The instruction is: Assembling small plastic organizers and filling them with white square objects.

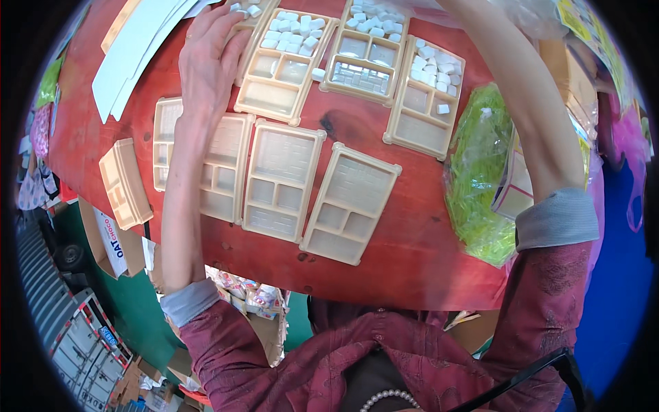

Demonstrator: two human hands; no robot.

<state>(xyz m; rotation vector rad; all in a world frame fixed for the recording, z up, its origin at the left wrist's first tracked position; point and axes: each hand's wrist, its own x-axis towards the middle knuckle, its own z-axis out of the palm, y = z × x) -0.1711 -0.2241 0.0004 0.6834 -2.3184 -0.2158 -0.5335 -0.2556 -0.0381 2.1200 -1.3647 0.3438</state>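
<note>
Your left hand (206, 58) lies flat, fingers spread, on a beige compartmented plastic tray (281, 69) of small white cubes at the red wooden counter's (405, 254) far side; your right hand seems out of view

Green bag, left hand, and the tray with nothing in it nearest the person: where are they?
Green bag (480, 172): head view, middle of the shredded green filling.
Left hand (206, 62): head view, back of the hand.
Empty tray (350, 204): head view, its large top compartment.
</note>
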